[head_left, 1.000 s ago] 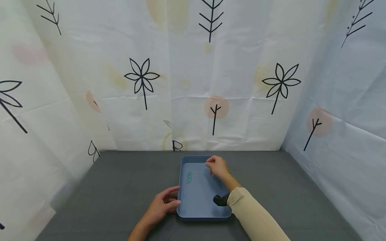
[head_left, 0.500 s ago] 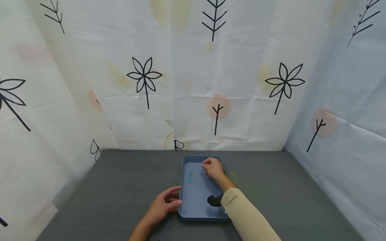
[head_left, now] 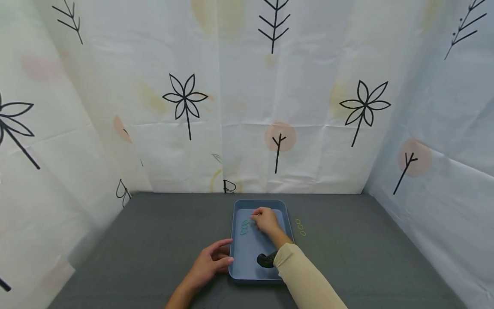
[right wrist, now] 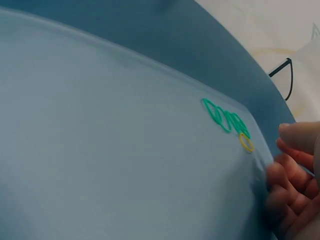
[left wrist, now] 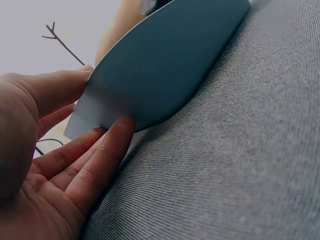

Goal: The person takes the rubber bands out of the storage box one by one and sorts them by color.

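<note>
A shallow blue tray (head_left: 252,262) lies on the table, with a row of thin green rings (head_left: 244,228) near its left side. One yellow ring (right wrist: 246,142) lies against the end of that row in the right wrist view. My right hand (head_left: 265,219) is over the tray, just right of the rings, fingers bent and thumb close to the index finger; I cannot tell whether something thin is between them. With relaxed fingers, my left hand (head_left: 212,258) touches the tray's left outer wall (left wrist: 155,65).
Three yellow rings (head_left: 300,227) lie in a line on the dark grey tabletop (head_left: 173,227), right of the tray. A black band (head_left: 267,260) is on my right wrist. Patterned white cloth (head_left: 247,94) stands around the back and sides.
My right hand has moved left across the tray toward the green rings, uncovering the yellow rings on the right. My left hand stays at the tray's side.
</note>
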`<state>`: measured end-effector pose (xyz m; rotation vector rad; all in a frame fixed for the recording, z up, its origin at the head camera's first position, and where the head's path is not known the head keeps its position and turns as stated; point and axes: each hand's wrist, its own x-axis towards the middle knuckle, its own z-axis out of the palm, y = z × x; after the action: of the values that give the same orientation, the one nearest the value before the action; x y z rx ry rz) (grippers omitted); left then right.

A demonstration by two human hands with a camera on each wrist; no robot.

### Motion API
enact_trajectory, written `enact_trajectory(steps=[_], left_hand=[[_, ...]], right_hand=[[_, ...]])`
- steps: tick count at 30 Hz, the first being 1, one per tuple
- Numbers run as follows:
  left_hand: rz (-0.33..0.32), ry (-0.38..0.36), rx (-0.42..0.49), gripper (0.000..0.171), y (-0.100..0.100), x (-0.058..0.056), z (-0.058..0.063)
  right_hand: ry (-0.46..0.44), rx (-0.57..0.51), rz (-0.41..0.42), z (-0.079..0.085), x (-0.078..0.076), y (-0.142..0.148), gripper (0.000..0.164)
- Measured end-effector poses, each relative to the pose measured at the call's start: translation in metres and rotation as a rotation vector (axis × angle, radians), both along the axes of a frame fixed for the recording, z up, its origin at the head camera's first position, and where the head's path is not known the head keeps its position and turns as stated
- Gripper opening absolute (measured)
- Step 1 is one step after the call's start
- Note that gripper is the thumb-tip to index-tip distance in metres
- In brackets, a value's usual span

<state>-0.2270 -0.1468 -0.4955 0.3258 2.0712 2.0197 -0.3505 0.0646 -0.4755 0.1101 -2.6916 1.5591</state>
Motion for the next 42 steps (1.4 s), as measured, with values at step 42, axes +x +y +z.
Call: enact_trajectory(steps=[42], left_hand=[[0.008,-0.007,-0.024,0.059,0.0009,0.0024,0.0031]], right_hand=[[0.035,0.392,0.119,0.0029,0.009,-0.0036,0.023]])
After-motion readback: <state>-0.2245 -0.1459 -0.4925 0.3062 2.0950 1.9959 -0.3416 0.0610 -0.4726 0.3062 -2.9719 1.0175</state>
